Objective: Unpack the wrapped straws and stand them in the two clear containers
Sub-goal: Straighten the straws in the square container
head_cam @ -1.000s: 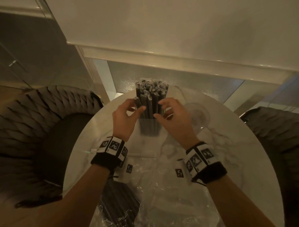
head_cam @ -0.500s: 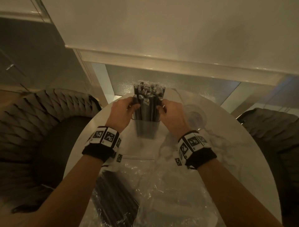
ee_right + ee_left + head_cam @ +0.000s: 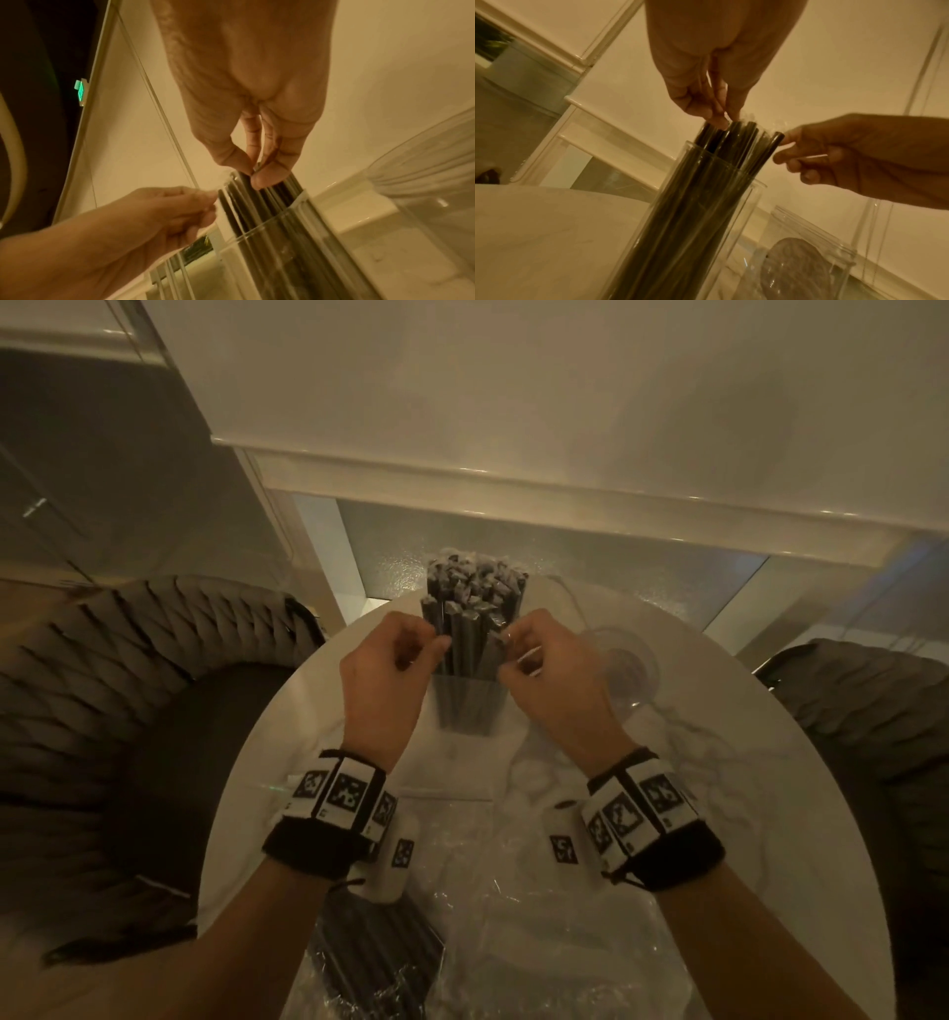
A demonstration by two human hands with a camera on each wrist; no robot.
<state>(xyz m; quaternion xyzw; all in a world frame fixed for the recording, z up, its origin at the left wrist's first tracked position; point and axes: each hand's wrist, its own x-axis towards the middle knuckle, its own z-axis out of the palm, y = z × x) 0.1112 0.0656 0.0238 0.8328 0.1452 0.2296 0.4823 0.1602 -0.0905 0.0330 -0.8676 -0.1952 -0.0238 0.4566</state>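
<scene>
Wrapped straws (image 3: 472,608), dark and tightly bunched, stand upright in a tall clear container (image 3: 464,706) near the far edge of the round white table (image 3: 744,814). From above, both hands flank the bundle's top. The left hand (image 3: 382,670) has its fingers curled in at the left side; the left wrist view shows its fingertips (image 3: 720,119) pinching a straw's wrapper end. The right hand (image 3: 552,670) is curled at the right side, and its wrist view shows thumb and finger nipping a straw top. Only the wrist views clearly show the second container (image 3: 805,261), standing just beside the first. Crumpled plastic packaging (image 3: 513,942) lies at the near edge.
</scene>
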